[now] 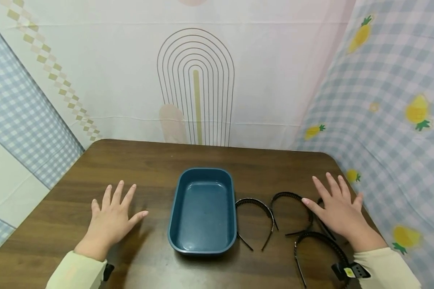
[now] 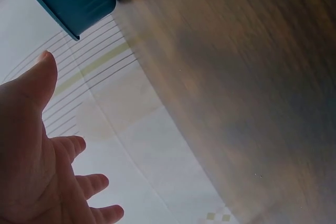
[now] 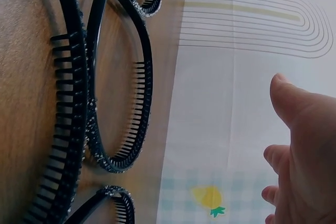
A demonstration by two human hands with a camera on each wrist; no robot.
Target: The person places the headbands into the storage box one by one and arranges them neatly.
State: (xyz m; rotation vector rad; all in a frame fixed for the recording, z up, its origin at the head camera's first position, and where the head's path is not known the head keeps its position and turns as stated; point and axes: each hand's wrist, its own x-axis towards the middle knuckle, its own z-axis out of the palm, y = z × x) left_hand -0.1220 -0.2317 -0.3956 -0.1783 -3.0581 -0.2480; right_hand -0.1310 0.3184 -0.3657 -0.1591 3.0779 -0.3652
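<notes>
The tray [image 1: 204, 212] looks smooth, glossy plastic; headbands [image 3: 79, 87], rough-flecked plastic; tabletop [image 1: 148, 168], satiny wood; backdrop [image 1: 275, 80], creased cloth.

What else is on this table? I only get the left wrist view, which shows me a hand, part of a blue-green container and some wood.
Observer: Four black headbands lie on the table, to the right of the container.
Visitor: Oh! And where is the other of the hands?
Observer: The right hand is out by the headbands, its fingers spread.
Visitor: Are those headbands smooth inside?
Observer: No, the right wrist view shows comb-like teeth along their inner side.
</notes>
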